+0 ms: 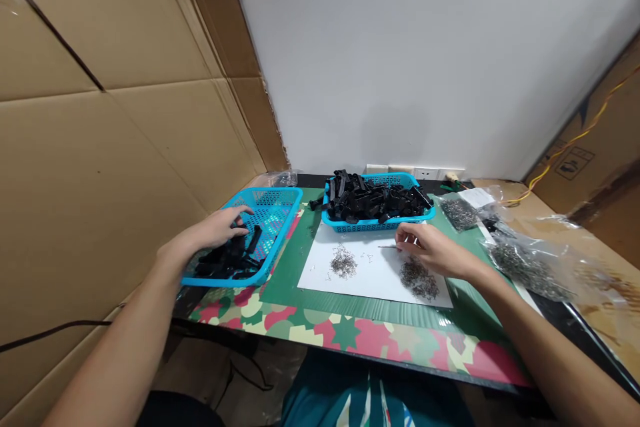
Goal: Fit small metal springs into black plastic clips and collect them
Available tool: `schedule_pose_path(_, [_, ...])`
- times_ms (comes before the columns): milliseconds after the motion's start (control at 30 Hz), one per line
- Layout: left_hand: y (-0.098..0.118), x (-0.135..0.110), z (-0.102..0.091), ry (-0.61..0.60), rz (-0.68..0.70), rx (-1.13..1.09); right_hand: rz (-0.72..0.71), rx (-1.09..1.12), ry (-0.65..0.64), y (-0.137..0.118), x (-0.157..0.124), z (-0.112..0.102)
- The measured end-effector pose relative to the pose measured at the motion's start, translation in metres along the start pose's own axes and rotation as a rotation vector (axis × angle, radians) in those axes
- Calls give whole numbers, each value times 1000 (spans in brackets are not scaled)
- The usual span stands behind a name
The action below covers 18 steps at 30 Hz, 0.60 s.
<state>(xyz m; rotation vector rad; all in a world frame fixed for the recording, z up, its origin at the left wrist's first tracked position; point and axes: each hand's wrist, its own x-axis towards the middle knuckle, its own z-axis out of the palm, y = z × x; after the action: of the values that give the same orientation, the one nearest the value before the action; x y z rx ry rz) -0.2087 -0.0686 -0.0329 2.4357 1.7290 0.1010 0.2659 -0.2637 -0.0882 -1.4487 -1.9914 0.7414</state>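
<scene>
Here, glossy strips (225,259), wiry metal heap (420,282)

Cardboard sheeting (150,147) stands left of a plain pale wall (375,47) with power sockets (427,173) low down

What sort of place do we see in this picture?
It looks like a small, improvised workbench, perhaps in a workshop or home: a blue basket heaped with black parts, small metal pieces in piles on white paper, and a cardboard wall.
</scene>
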Motion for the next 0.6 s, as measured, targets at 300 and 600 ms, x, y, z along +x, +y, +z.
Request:
schedule_pose_path(300, [20, -15, -18, -58, 59, 16, 25, 484, 4, -6, -1, -2])
schedule_pose_path(600, [52, -58, -45, 333, -62, 129, -3, 578, 50, -8, 1, 7])
